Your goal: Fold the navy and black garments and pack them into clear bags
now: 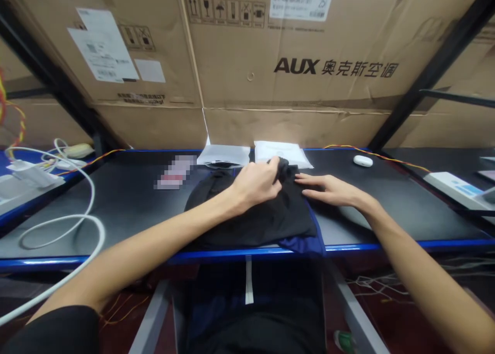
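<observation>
A black garment [255, 214] lies bunched on the dark table [127, 204], with a blue part hanging over the front edge. My left hand [257, 181] is closed, pinching a fold of the black fabric at the garment's far end. My right hand [328, 189] lies flat with fingers stretched out, pressing on the garment's right side. Two white plastic packets [224, 154] [282, 151] lie just beyond the garment.
Large cardboard boxes [294, 65] stand along the back. A white cable [65, 225] loops on the left side of the table. A small white earbud case [362, 161] and a white power strip [456, 188] sit at the right. Black frame posts slant at both sides.
</observation>
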### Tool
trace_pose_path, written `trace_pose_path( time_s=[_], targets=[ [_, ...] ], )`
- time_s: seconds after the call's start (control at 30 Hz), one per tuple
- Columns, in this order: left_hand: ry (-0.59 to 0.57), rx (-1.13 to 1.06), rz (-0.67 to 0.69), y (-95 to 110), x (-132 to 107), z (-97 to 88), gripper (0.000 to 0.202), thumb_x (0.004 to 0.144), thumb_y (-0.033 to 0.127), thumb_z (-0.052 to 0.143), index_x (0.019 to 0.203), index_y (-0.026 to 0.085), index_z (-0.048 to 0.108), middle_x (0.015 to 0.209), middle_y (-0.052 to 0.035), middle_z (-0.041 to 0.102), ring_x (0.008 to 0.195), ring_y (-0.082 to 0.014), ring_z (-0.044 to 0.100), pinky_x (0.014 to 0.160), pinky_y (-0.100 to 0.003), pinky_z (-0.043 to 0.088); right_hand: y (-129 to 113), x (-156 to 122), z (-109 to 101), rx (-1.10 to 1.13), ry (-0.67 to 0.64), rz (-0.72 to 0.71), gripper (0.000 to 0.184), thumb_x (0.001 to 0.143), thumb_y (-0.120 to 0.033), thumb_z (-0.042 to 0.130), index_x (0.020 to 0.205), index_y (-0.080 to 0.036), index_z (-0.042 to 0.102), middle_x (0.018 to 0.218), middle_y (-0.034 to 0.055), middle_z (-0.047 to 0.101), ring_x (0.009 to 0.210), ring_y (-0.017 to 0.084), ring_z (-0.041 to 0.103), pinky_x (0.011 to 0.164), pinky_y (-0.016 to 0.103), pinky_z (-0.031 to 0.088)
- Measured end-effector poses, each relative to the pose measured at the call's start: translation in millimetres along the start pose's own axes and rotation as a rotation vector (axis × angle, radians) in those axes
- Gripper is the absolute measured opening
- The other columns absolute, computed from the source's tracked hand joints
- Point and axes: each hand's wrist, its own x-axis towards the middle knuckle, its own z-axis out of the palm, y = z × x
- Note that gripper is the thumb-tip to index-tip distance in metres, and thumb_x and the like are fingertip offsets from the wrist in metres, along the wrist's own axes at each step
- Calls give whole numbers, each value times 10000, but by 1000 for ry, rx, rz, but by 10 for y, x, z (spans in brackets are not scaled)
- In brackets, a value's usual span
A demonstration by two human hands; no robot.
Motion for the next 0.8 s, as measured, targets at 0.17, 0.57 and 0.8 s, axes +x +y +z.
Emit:
trace_pose_path(
  time_s=[0.17,0.57,0.8],
  targets=[
    [-182,-57,74,213,-16,126,445,887,521,581,1146,161,621,1029,-144,742,918,-339,727,739,-393,556,13,2,-15,-17,53,-19,483,912,-474,613,1357,-298,670,1498,-2,542,1388,329,510,1192,490,389],
    [-29,-308,38,-42,-76,118,293,959,436,523,838,206,660,815,-41,741,720,-212,684,615,-289,422,-210,44,88,-50,208,-38,445,990,-533,486,1221,-258,749,1269,11,735,1174,334,683,1056,485,519],
    [29,-433,-30,-113,-116,152,263,931,377,541,730,207,551,665,-2,647,563,-158,550,543,-285,317,-238,82,187,-111,244,-70,489,956,-541,555,1333,-257,682,1366,50,678,1252,322,640,1110,486,486]
  ],
)
